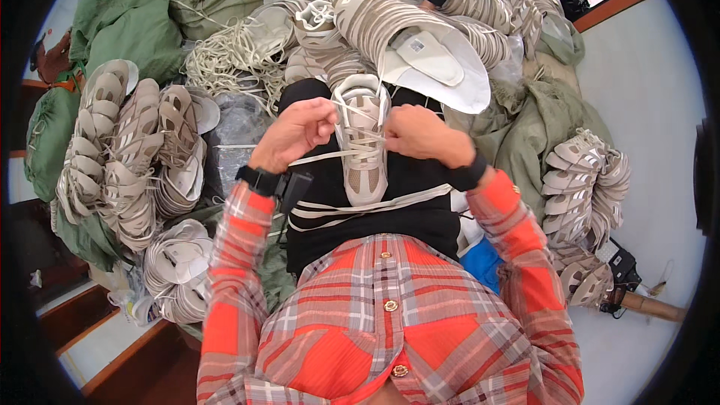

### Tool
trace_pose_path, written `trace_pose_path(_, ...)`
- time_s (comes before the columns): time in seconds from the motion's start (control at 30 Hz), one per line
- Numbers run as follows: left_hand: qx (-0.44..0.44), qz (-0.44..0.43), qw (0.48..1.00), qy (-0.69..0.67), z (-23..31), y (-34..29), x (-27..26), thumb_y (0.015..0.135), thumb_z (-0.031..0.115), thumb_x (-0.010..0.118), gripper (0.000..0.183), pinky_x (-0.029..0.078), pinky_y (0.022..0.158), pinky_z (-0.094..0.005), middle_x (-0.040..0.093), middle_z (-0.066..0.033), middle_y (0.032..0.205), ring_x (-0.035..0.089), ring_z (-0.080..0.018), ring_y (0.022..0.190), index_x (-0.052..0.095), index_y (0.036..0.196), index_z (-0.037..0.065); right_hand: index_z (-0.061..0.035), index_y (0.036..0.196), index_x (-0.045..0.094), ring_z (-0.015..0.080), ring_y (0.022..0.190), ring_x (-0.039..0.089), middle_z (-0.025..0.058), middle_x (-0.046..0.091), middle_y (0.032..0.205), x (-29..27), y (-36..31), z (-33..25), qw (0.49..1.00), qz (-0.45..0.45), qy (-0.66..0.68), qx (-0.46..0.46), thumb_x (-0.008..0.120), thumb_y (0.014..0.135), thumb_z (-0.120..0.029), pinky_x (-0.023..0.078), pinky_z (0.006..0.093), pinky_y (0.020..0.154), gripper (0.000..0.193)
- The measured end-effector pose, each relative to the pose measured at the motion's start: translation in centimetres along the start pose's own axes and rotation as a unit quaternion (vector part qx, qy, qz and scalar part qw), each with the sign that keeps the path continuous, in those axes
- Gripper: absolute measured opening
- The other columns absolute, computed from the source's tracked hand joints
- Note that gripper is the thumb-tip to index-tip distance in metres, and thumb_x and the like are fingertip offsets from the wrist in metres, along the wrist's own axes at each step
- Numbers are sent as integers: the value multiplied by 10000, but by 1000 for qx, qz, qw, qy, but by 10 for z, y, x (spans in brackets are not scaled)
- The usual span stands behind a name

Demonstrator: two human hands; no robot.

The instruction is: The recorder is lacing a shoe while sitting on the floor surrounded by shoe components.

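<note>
Green sacks (124, 37) and stacked shoe uppers (135, 157) around a black-clad lap (322, 247) bearing a beige shoe (365, 174).

The sacks lie at the upper left, with the stacks standing beside and below them; a further stack of uppers (574, 187) occupies the right side. Beyond the lap, a tangled heap of pale laces (229, 64) lies to the left. The shoe rests on the lap between the two hands, toe toward the wearer. The left hand (304, 131) is half curled, thumb and fingertips pinching a pale lace (358, 111); the right hand (424, 133) is folded at the shoe's right edge, its grip hidden.
</note>
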State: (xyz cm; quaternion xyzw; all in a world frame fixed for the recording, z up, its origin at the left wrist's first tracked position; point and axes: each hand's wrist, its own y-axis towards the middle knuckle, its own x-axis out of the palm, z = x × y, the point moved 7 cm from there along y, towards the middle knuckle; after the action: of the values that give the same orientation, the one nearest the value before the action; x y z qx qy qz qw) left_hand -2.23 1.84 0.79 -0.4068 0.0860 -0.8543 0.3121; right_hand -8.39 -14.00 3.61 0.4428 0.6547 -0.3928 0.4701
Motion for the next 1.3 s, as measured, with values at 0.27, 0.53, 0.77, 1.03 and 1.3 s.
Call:
trace_pose_path(0.27,386,-87,871,-289,144,-119,-42,868,16,510,68,319,635,-274,455,-56,836,401,-137,674,471,922,11,-15,820,651,130,622,519,41,555,644,-6,-9,21,914,-131,383,-17,711,712,-193,421,275,576,217)
trace_pose_path(0.53,524,-91,840,-113,217,-196,-41,894,36,483,55,307,868,-361,461,-58,895,422,-164,820,467,945,23,-13,909,647,87,623,498,14,569,667,10,24,27,867,54,488,87,655,811,-170,424,244,574,185)
trace_pose_path(0.77,436,-4,892,-121,197,-172,-26,905,72,513,145,387,806,-300,490,-60,953,437,-148,807,514,1026,-7,-16,806,616,359,753,617,183,626,767,22,60,-45,957,98,273,-1,582,796,-149,493,432,636,137)
trace_pose_path(1.03,143,238,903,327,24,-36,-42,821,128,649,167,436,579,-208,663,-29,767,571,-64,663,675,938,12,-37,870,598,341,709,624,142,626,720,12,-4,-111,956,-109,250,-109,577,793,-150,502,425,634,139)
trace_pose_path(1.3,199,226,768,565,6,-3,-15,762,166,634,152,480,581,-340,647,-106,679,630,-233,618,669,804,25,-31,887,593,331,795,574,140,572,804,-11,16,-7,990,104,90,2,555,835,-132,455,424,696,119)
